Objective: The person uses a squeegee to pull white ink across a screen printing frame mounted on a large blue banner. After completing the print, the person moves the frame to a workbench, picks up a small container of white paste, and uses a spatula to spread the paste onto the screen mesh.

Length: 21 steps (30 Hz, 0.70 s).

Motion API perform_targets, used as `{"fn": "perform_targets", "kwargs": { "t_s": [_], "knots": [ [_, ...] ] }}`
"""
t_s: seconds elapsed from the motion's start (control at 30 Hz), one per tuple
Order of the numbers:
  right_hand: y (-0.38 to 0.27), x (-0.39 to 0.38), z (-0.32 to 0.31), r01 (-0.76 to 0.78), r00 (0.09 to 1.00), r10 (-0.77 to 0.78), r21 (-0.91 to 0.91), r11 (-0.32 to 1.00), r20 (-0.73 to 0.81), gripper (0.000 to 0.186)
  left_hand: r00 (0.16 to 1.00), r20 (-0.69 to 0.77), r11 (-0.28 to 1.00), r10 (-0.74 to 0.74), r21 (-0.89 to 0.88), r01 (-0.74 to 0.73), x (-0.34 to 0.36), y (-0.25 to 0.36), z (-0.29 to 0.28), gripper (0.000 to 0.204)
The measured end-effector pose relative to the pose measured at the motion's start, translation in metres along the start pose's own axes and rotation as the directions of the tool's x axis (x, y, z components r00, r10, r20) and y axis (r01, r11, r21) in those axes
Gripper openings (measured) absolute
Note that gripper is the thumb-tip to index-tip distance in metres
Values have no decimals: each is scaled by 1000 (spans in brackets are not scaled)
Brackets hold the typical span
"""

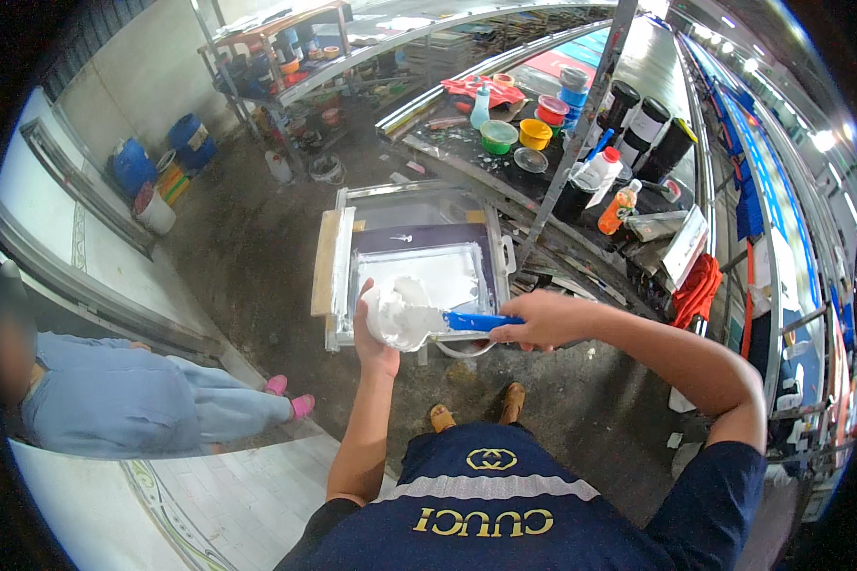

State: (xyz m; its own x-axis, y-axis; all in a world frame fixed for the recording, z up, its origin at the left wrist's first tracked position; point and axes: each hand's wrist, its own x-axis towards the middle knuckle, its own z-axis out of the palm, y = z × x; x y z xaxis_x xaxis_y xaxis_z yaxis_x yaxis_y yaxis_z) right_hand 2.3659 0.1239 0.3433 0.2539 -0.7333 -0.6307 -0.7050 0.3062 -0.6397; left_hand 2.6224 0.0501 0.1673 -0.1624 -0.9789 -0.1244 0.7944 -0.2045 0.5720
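Observation:
My left hand (377,344) cups a round tub (400,319) filled and smeared with thick white paste. In my right hand (541,321) is a spatula with a blue handle (476,322); its white-coated blade reaches into the tub. Both are held over a screen-printing frame (417,202) with pale edges and a dark mesh band (419,239). A white rectangle (448,262) coated with paste covers much of the mesh. A wooden strip (329,262) runs along the frame's left side. The tub's far side and the blade tip are partly hidden by paste.
To the right, a dark worktable (476,169) carries green (498,138) and yellow tubs (535,134), black canisters (649,124) and an orange bottle (619,207). A metal post (581,124) rises at its edge. A person in light blue (114,395) is at the left. Blue barrels (192,141) stand behind.

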Motion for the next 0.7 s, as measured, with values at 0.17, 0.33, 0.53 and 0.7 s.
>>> {"fn": "perform_targets", "kwargs": {
  "t_s": [0.17, 0.33, 0.53, 0.7],
  "knots": [
    [10, 9, -21, -85, 996, 82, 75, 994, 33, 39, 995, 62, 995, -82, -44, 84, -4, -6, 7, 54],
    [-72, 6, -20, 181, 714, -669, -977, -110, 208, 16, 905, -96, 908, -414, -113, 404, -17, -23, 16, 51],
    [-71, -25, -11, 198, 750, -494, -862, -466, 439, 13, 755, 205, 715, -623, -244, 656, -7, -22, 20, 57],
    [-59, -17, -13, 75, 920, -390, -993, 94, 33, 10, 860, 170, 824, -481, -247, 510, -3, -31, 14, 57]
  ]
}}
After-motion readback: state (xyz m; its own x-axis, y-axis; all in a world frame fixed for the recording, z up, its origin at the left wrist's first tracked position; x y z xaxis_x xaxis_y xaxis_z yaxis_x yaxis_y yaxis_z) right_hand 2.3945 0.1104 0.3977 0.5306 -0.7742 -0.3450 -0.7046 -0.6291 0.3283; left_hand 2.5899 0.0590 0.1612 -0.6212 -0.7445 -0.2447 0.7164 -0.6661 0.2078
